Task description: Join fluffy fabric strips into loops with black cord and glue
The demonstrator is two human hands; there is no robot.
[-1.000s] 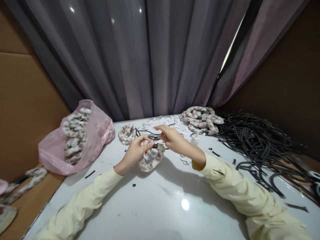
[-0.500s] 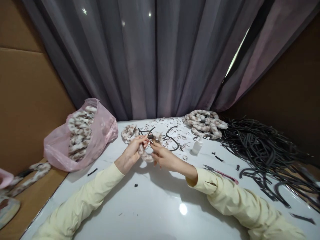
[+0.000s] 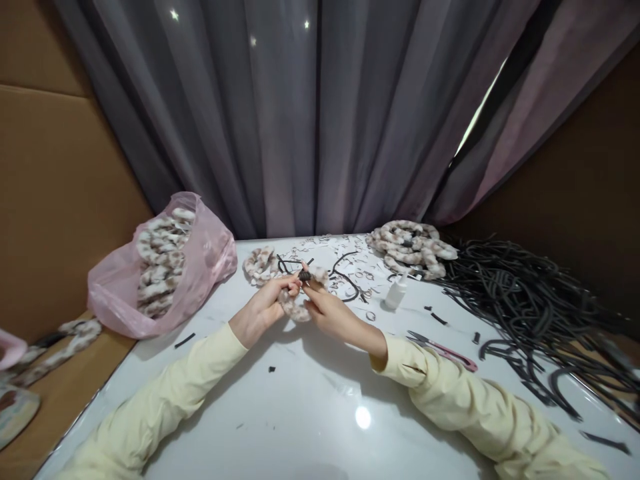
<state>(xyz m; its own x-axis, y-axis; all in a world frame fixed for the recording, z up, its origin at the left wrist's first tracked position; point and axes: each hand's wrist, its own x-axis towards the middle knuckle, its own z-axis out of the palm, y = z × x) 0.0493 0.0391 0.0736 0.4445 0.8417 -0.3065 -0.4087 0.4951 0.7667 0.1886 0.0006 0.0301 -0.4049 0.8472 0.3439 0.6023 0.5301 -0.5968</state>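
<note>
A brown-and-white fluffy tube (image 3: 295,308) curves below and between my hands, with a dark wrapped section at its top. My left hand (image 3: 267,301) is closed on the tube from the left, its fingertips at the dark section. From the right, my right hand (image 3: 327,308) pinches the same piece close to that section. The tube's far part shows just beyond my right fingers. Behind my hands, thin black cords (image 3: 345,275) lie on a sheet, and another fluffy piece (image 3: 260,264) rests to the left.
A pink bag (image 3: 210,260) of fluffy tubes stands left on the white table (image 3: 300,420). At the right are coiled fluffy tubes (image 3: 395,248), a white bottle (image 3: 396,293), pink-handled scissors (image 3: 450,355) and a pile of black cords (image 3: 515,287). Curtains hang behind.
My right hand's fingers have closed in around the tube, and its lower fingers are less spread. The dark section has shifted slightly right. The view has tilted a little.
</note>
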